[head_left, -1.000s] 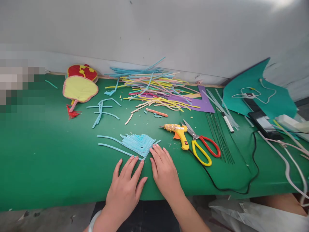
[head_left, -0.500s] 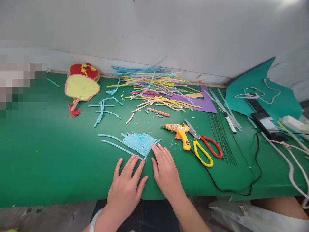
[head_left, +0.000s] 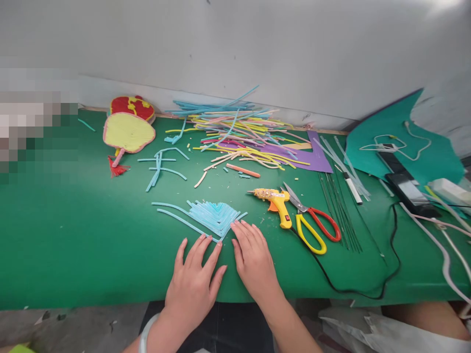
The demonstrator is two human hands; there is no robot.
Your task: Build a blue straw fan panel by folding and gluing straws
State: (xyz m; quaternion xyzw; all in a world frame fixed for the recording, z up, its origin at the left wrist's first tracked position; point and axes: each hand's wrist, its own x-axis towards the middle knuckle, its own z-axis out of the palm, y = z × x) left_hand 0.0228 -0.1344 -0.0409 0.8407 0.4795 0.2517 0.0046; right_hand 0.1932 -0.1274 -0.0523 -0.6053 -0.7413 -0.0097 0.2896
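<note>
A light blue piece made of nested V-shaped strips (head_left: pixel 213 216) lies flat on the green table, with long blue strips reaching out to its left. My left hand (head_left: pixel 196 277) rests palm down just below its lower point, fingers spread, fingertips touching the lowest strip. At the piece's lower right edge lie the fingertips of my right hand (head_left: pixel 253 260), stretched out flat with the thumb apart. Neither hand grips anything. Right of my hands are a yellow glue gun (head_left: pixel 274 196) and scissors (head_left: pixel 312 215) with red and yellow handles. Loose blue strips (head_left: pixel 158 169) lie farther back.
Colourful strips (head_left: pixel 239 127) are heaped by the wall on purple sheet (head_left: pixel 316 159). At the back left sits a yellow fan-shaped piece (head_left: pixel 128 131) with a red tassel. Dark thin wires (head_left: pixel 340 211), a marker (head_left: pixel 353 189), a black cable (head_left: pixel 392 269) and a teal sheet (head_left: pixel 437 152) are on the right.
The whole view has shifted slightly, so the table's things appear a little farther right. Both hands keep nearly the same pose beside the blue piece.
</note>
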